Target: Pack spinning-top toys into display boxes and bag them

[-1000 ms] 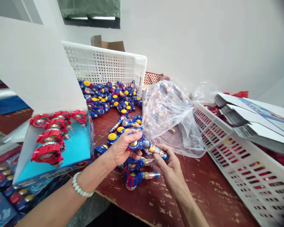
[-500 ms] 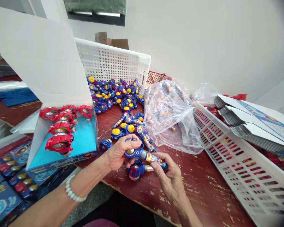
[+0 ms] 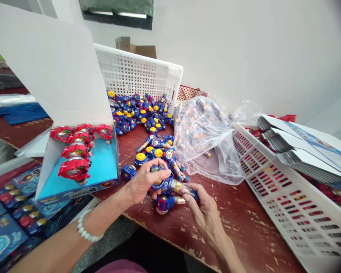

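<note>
A blue toy with a round head and a printed tube handle is held between both hands above the table's front edge. My left hand is closed around its round head. The fingers and thumb of my right hand pinch the far end of the tube. Just below it is another blue toy with a red ring; whether a finger touches it I cannot tell. Beyond my left hand, several more blue toys with yellow discs lie on the table.
An open display box with several red toys stands on the left. A tipped white basket spills a heap of blue toys. A clear plastic bag lies centre right. Another white basket holds stacked flat cartons.
Both hands keep hold of the same toy, and the tube has turned slightly about its length. The whole view has shifted a little.
</note>
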Motion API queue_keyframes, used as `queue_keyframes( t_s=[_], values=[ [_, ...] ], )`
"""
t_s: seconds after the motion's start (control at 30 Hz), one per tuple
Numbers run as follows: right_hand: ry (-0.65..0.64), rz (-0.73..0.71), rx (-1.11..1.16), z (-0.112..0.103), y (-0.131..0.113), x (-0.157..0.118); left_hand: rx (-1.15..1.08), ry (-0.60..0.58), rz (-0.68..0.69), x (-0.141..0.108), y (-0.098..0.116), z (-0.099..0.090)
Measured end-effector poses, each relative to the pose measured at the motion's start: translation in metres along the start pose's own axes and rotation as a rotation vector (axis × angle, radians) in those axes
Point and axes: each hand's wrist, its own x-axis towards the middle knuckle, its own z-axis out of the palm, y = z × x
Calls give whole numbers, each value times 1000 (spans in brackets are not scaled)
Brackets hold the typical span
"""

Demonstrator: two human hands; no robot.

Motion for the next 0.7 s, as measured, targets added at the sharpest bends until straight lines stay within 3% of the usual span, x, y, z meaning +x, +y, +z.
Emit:
queue_keyframes(
  t_s=[0.17, 0.33, 0.53, 0.7],
  values=[
    [-187, 306, 311, 1, 8, 5, 60, -27, 84, 8, -4, -1],
    [-54, 11, 40, -5, 6, 13, -62, 2, -14, 20, -5, -2],
    [-163, 223, 397, -1, 15, 29, -14, 30, 32, 29, -2, -3],
    [-47, 58, 87, 2, 9, 40, -138, 84, -35, 40, -7, -9]
  ],
)
